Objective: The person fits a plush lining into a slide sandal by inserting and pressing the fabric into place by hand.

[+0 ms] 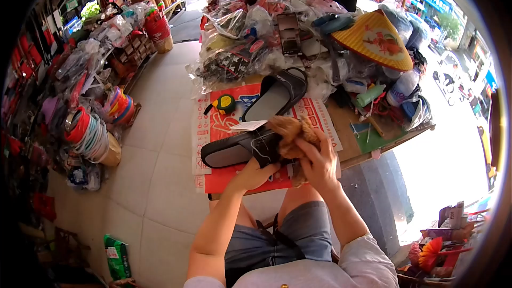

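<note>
A black slide sandal with a grey insole (229,154) lies on the red and white printed sheet (213,185), its strap end toward the right. My left hand (255,175) is closed on the strap's near side. My right hand (319,162) grips a crumpled brown cloth (290,134), held against the sandal's right end, which it partly hides. A white tag (248,126) rests by the strap. Behind it, the matching sandal (272,96) lies on the sheet, touched by neither hand. A yellow and black tape measure (224,104) sits to its left.
Plastic-wrapped goods (240,37) are heaped at the table's back. A yellow conical hat (376,40) lies on the right-hand pile, above a green bottle (370,95). Small tools lie on a green mat (376,137). Shelved goods and coiled rolls (90,138) stand left of the tiled floor.
</note>
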Demonstrator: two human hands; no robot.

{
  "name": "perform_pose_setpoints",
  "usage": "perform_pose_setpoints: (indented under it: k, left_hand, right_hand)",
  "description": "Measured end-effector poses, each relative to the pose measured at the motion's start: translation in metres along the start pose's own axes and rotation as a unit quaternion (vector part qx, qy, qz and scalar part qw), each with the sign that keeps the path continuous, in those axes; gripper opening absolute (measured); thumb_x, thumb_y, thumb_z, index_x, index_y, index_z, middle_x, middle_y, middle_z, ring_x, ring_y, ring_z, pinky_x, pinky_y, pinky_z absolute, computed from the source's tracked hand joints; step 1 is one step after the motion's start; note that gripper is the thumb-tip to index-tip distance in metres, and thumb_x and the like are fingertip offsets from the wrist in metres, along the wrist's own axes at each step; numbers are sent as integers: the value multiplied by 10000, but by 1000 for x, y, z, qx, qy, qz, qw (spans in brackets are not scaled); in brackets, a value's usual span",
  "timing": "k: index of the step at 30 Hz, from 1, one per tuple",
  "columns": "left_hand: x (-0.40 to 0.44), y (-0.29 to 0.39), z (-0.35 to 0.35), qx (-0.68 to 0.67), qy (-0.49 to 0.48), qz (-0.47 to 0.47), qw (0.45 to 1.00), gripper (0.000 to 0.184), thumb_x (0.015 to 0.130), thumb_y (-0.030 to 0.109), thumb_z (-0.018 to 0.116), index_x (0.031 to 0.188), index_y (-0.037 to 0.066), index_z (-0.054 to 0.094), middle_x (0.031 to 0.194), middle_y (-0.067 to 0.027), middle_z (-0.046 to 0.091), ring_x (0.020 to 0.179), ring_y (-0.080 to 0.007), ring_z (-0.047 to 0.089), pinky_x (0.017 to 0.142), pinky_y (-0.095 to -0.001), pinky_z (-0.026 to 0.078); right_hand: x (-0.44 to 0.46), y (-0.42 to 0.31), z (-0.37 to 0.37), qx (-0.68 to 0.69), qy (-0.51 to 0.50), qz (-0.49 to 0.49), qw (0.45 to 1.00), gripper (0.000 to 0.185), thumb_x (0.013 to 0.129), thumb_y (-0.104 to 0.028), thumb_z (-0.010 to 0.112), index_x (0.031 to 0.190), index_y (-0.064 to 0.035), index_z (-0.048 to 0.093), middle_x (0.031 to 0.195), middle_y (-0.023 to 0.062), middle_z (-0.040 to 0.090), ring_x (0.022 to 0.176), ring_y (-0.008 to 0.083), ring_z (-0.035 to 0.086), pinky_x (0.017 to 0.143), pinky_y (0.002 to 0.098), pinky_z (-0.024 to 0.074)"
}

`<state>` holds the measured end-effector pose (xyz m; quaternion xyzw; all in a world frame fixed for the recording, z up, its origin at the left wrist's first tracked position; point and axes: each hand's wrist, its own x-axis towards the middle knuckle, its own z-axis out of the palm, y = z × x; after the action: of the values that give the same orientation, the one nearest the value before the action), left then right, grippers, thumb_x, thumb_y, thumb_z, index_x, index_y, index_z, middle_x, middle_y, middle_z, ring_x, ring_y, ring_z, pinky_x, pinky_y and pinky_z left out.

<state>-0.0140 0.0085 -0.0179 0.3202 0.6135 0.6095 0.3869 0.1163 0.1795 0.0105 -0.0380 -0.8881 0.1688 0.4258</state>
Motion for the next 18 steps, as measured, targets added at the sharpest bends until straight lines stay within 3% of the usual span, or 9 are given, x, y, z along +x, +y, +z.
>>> perform_pose_setpoints:
  k: [3,5,7,9,12,14,18]
  left_hand:
    - [0,-12,5,-89,6,-18,996,442,931,13,637,1363,31,551,1208,-19,645,1111,-126,582,955,-306,503]
    - [0,-14,7,-98,51,43,993,424,931,14,638,1348,29,563,1197,-22,650,1070,-132,606,905,-293,521]
    - [-1,-13,9,-82,51,69,993,418,932,15,640,1342,28,562,1187,-29,653,1043,-136,619,876,-291,532]
    - [-5,-11,10,-65,49,91,993,412,933,16,642,1336,27,561,1178,-37,655,1016,-140,631,847,-289,543]
    - [-7,-10,5,-12,32,58,998,415,950,32,648,1350,23,537,1170,-48,658,979,-147,644,815,-282,555]
    - [0,-21,6,-72,27,56,995,408,970,57,652,1357,29,527,1145,-42,657,963,-141,640,809,-282,554]
    - [0,-25,8,-67,22,22,997,404,984,70,647,1367,38,519,1156,-35,641,988,-135,621,836,-290,542]
  right_hand:
    - [-4,24,-5,-16,3,42,999,515,694,30,690,1175,-151,719,1305,168,558,1110,404,617,885,471,554]
    - [2,13,-13,17,32,64,997,529,687,37,688,1181,-149,721,1290,178,564,1096,409,622,899,470,551]
    - [14,-16,-18,19,73,19,997,538,676,38,687,1161,-187,747,1268,163,575,1066,376,636,855,438,572]
    - [18,-35,-9,38,47,-57,997,530,668,23,702,1144,-204,754,1258,138,580,1036,339,642,796,414,589]
    - [16,-30,6,-16,7,-93,995,516,659,0,718,1127,-215,756,1242,123,584,1014,316,642,743,399,597]
    - [8,-5,3,-19,23,-45,999,492,682,11,706,1134,-182,743,1233,130,587,1034,338,643,800,434,587]
    - [1,23,-21,-46,11,40,998,490,694,25,685,1150,-147,730,1260,157,587,1070,381,637,852,470,568]
